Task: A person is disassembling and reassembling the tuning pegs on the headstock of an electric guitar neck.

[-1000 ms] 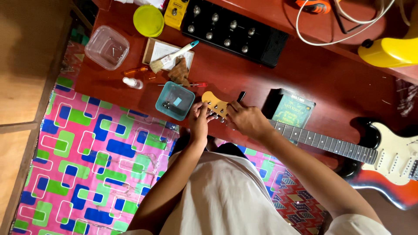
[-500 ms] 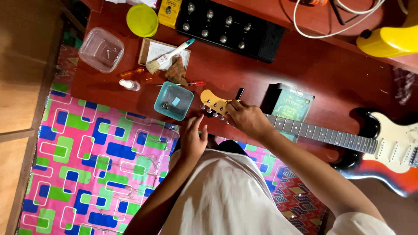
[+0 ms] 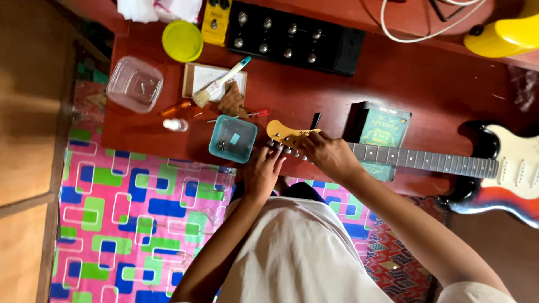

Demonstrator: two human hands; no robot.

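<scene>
1. Guitar headstock [image 3: 286,133]: pale wood, lying flat on the red table [image 3: 438,90], with the neck [image 3: 426,160] running right toward the guitar body [image 3: 516,168].
2. Left hand [image 3: 263,171]: fingertips touch the tuning pegs [image 3: 276,147] along the headstock's near edge; whether they pinch a peg cannot be told.
3. Right hand [image 3: 328,154]: laid over the neck just beside the headstock, fingers curled on it.
4. Teal tray [image 3: 233,138]: just left of the headstock, holding small parts.
5. Green book [image 3: 383,126]: under the neck.
</scene>
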